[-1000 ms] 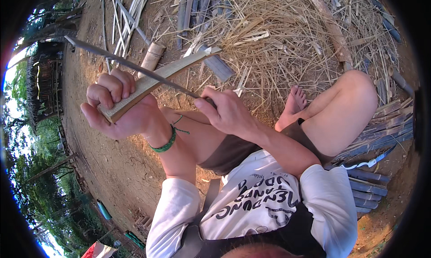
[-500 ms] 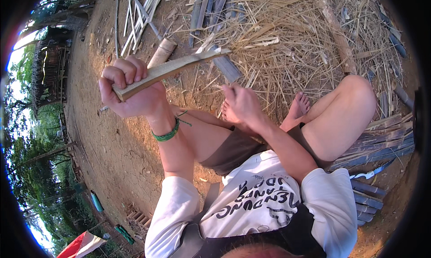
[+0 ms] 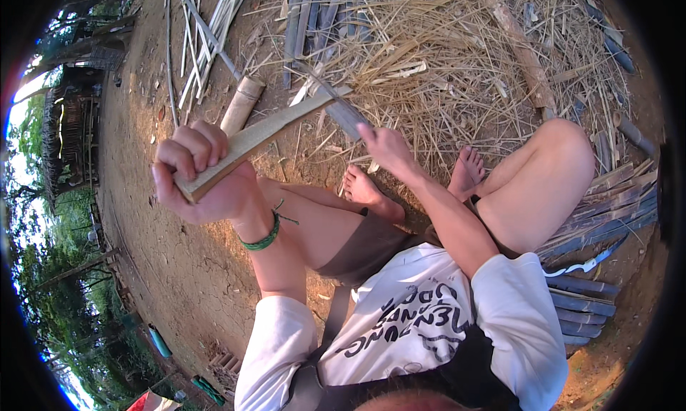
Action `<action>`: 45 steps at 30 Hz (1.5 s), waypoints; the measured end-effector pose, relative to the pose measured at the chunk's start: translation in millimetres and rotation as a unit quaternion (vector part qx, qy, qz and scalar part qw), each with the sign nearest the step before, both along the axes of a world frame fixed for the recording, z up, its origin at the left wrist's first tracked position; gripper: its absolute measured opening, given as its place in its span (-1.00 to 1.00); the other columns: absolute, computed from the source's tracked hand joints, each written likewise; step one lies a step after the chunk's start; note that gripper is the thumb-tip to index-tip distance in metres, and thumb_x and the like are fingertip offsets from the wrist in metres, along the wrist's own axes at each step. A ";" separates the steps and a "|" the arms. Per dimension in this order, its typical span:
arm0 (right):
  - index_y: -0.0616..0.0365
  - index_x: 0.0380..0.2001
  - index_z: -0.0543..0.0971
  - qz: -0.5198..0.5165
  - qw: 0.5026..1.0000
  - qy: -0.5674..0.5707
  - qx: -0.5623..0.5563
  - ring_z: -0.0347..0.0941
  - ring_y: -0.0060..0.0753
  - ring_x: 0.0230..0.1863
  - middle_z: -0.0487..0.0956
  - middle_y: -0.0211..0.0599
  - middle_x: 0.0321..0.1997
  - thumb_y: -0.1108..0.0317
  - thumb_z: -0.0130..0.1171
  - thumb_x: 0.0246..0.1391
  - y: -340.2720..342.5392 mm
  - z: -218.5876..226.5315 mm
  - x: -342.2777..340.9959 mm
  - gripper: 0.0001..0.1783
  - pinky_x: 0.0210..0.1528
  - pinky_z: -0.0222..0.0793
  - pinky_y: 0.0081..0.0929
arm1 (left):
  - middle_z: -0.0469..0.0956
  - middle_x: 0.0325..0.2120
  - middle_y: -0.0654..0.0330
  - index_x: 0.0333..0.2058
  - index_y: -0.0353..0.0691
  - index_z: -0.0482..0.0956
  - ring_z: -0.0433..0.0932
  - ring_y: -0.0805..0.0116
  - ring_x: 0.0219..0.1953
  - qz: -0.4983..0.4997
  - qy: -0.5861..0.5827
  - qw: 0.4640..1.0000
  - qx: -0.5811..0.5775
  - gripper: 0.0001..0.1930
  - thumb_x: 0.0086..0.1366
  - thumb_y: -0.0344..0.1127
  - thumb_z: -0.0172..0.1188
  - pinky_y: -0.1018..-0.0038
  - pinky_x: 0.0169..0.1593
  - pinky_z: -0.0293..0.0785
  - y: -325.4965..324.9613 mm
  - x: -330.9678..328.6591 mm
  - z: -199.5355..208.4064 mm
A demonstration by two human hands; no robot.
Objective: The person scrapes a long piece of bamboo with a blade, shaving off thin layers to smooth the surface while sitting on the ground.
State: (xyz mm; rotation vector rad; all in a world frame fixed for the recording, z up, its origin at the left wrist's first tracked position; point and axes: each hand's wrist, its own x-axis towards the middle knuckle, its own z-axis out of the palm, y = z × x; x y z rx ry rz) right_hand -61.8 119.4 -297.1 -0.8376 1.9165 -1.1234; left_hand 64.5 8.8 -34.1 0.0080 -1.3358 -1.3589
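Observation:
My left hand is closed around the thick end of a pale split bamboo piece, which tapers and slants up to the right. A green cord bracelet circles that wrist. My right hand is closed, thumb pointing up and left, on what looks like a broad grey knife. Its blade runs up and left from the fist and crosses the bamboo's thin far end; the handle is hidden in my fingers. Whether blade and bamboo touch, I cannot tell.
A short bamboo log lies beyond the left hand, near pale strips. Straw and shavings cover the ground ahead, with a long pole across them. Split bamboo is piled on the right, by a curved white-and-blue object.
The left hand and bamboo have lowered slightly, with the bamboo tilted more steeply. My right hand has moved up a little, and the grey blade now shows longer and narrower across the bamboo's tip.

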 end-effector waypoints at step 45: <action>0.36 -0.44 0.64 -0.031 0.996 0.078 0.000 0.60 0.07 -0.52 0.59 0.09 -0.61 -0.17 -0.08 0.34 15.4 -82.8 29.1 -0.28 -0.44 0.48 -0.11 | 0.10 -0.70 0.33 -0.64 -0.05 0.16 0.09 0.48 -0.64 0.006 -0.006 0.998 0.067 -0.60 0.40 -0.10 -0.24 0.55 -0.56 0.03 -42.8 13.8 12.8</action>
